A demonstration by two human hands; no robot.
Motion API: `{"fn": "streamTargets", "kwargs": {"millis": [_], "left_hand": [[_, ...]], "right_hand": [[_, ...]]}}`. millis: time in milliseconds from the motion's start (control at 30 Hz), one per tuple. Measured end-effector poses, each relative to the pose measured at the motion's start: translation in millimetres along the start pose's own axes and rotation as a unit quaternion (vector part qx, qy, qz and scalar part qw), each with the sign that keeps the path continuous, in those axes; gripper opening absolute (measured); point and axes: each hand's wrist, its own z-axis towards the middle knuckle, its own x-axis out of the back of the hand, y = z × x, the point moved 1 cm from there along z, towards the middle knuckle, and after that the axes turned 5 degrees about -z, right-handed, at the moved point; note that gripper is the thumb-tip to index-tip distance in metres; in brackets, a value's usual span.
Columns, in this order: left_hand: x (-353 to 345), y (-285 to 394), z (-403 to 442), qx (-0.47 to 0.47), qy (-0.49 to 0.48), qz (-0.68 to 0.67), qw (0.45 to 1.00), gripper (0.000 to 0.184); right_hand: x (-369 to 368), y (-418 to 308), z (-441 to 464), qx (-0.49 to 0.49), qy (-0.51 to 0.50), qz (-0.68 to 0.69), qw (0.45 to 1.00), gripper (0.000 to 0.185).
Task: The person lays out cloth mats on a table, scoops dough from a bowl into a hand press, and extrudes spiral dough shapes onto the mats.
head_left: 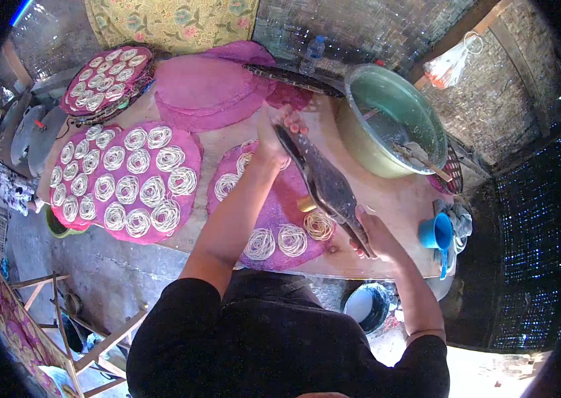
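My left hand [280, 136] grips the upper end of a long dark wooden press [325, 182], and my right hand [374, 235] grips its lower end. The press is held slanted above the table. A short yellowish cylinder [306, 203] sticks out at its middle. Beneath it a yellowish noodle coil [319, 226] lies on a pink sheet [274, 219], next to whiter noodle coils [292, 240]. At the left, a larger pink sheet [186, 136] bears several rows of coils.
Pink sheets [207, 86] are stacked at the back. A large green basin [393, 119] stands at the back right, a blue dipper [435, 232] at the right edge. A round coil-covered tray [105, 79] sits back left. A bucket [367, 306] is below the table's front edge.
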Motion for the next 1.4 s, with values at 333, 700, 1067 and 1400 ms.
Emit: {"fn": "streamTargets", "kwargs": {"millis": [333,700,1067,1400], "left_hand": [[40.2,85.7,-44.1,-0.070,-0.053,-0.025,0.996,0.061],[37.3,129.1,-64.8,-0.135,-0.111,-0.036,0.984,0.058],[31.5,118.8,-55.1,-0.137,-0.091,-0.072,0.984,0.056],[45.8,94.8,-78.3,-0.142,-0.016,-0.039,0.989,0.053]], "right_hand": [[-53.1,-34.5,42.3,-0.018,-0.119,0.033,0.992,0.069],[-73.1,-73.1,51.2,0.146,-0.029,-0.207,0.967,0.073],[-57.9,-87.5,35.6,0.093,0.032,-0.282,0.954,0.077],[-63.0,-73.3,21.4,0.055,0.002,-0.269,0.962,0.078]]}}
